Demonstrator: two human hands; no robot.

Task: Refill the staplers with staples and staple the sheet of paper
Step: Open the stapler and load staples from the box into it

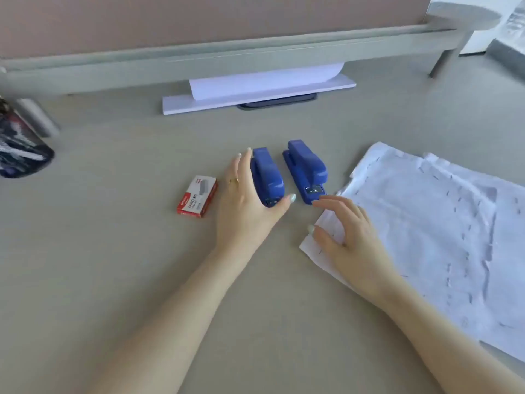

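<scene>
Two blue staplers lie side by side on the beige table. My left hand (247, 200) wraps around the left stapler (268, 177), fingers on its left side and thumb at its near end. The right stapler (306, 170) lies free, its metal end toward me. My right hand (345, 237) hovers with spread fingers over the near left corner of the white sheets of paper (443, 231), which carry several staples; its fingertips are close to the right stapler's near end. A red and white box of staples (197, 196) lies left of my left hand.
A white board with a curled sheet (264, 86) lies at the table's far side under a grey rail (227, 58). A dark can and a silver cylinder (20, 143) stand at the left edge.
</scene>
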